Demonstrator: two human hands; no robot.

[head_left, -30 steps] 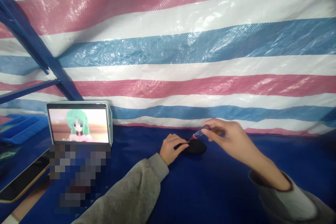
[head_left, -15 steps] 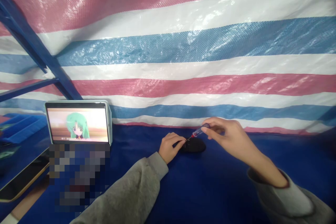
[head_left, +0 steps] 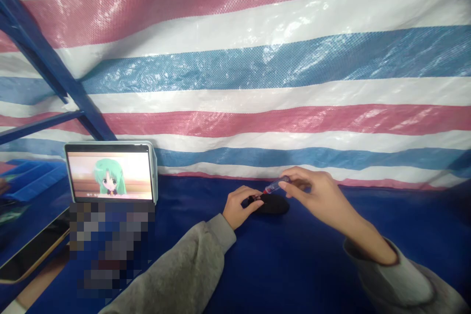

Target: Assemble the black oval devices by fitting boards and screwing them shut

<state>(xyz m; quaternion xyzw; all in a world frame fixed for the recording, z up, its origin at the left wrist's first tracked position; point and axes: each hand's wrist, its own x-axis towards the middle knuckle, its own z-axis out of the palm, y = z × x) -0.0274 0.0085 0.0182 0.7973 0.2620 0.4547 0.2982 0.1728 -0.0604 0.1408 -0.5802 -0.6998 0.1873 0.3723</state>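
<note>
A black oval piece that looks like a computer mouse (head_left: 274, 204) lies on the blue tabletop. My left hand (head_left: 241, 206) grips its left end between thumb and fingers. In my right hand (head_left: 312, 191) is a small screwdriver (head_left: 275, 185) with a clear bluish handle and a red collar, pinched by the handle's end. The screwdriver slants down to the left, its tip between my left thumb and forefinger at the mouse. My fingers hide the exact point of contact.
Left of my hands stands a tablet (head_left: 110, 174) in a pale case, playing a cartoon. A phone (head_left: 37, 245) lies nearer, beside another person's forearm (head_left: 46, 277). Blue trays (head_left: 40, 179) sit at far left. Behind the table (head_left: 294, 265) hangs a striped tarp (head_left: 257, 68).
My right hand has shifted slightly left and down, bringing the screwdriver to a flatter slant. My left thumb has moved a little lower and right on the mouse.
</note>
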